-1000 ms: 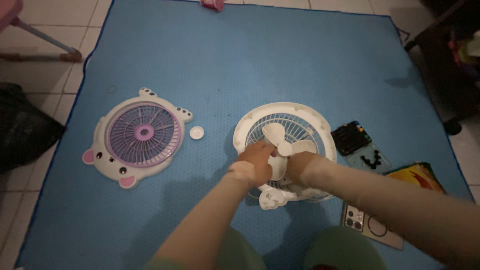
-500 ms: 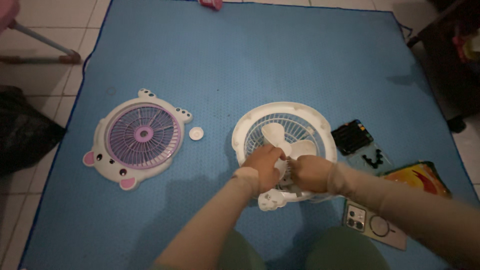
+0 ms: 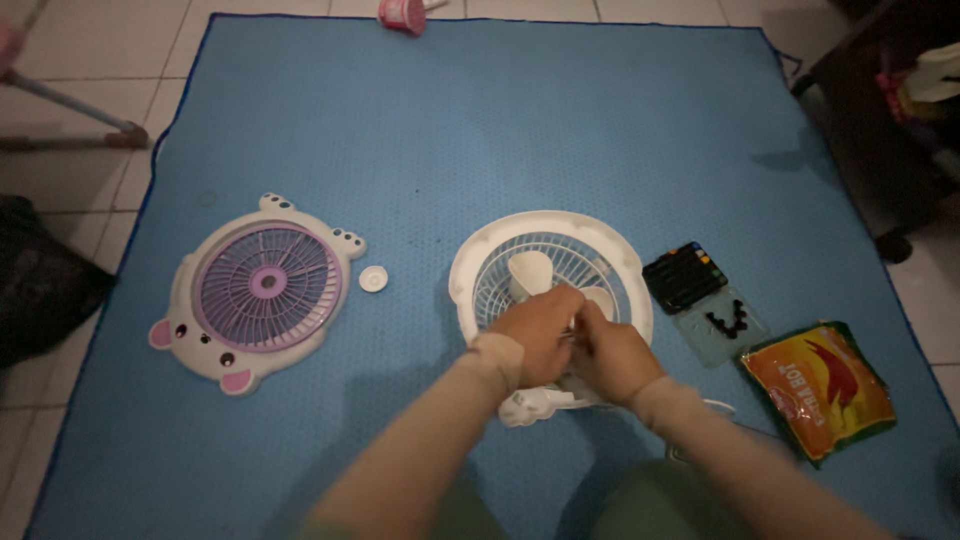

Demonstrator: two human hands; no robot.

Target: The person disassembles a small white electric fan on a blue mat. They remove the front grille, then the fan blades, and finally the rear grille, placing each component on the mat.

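Two hands on the fan hub, mat centre-right

Both hands meet over the white fan body point(image 3: 551, 285), which lies flat on the blue mat point(image 3: 450, 120) at about 3 o'clock from mat centre. I see my left hand point(image 3: 538, 333) curled over the middle of the fan, fingers bent down onto the white blades point(image 3: 530, 272) near the hub. My right hand point(image 3: 612, 358) sits just beside it at 4 o'clock, also clenched, knuckles up, touching the left. Grip looks closed on the blade hub for both, but the exact part under the fingers is hidden, so I cannot tell what each pinches. One blade shows clear at 11 o'clock of the hands, another peeks at 1 o'clock. A small white bear-paw foot of the fan body sticks out at 6 o'clock below my left wrist.

Front grille point(image 3: 255, 293), white bear-shaped frame with purple mesh and pink ears, lies flat at 9 o'clock, well apart from the fan. Small white round cap point(image 3: 373, 279) sits between them, just beside the grille. Black bit case point(image 3: 684, 276) lies at 3 o'clock of the fan, near its rim, with a clear lid point(image 3: 720, 326) holding dark small parts just below it. Orange snack packet point(image 3: 818, 387) at 4 o'clock. Pink object point(image 3: 402, 14) at the mat's 12 o'clock edge.
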